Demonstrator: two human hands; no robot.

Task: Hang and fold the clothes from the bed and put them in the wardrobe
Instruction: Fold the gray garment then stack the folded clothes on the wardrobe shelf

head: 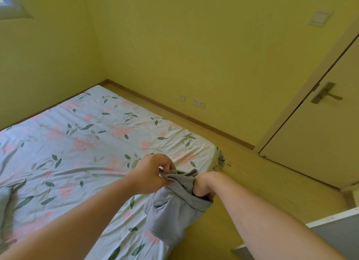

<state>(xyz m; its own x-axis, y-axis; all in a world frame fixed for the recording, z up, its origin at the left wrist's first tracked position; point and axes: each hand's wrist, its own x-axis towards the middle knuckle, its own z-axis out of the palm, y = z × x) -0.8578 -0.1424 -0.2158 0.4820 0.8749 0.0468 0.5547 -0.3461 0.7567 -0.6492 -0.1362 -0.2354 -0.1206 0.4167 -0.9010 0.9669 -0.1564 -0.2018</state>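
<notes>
While our left hand [153, 174] pinches the rim of the grey garment [171, 217], held over the bed's [77, 143] near right edge, our right hand is buried inside it and we cannot tell its grip. We judge the cloth soft, light and floppy, best held by its rim.

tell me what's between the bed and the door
Only bare wooden floor, with a few dark marks near the bed corner; nothing stands before the door. The head view shows this.
</notes>
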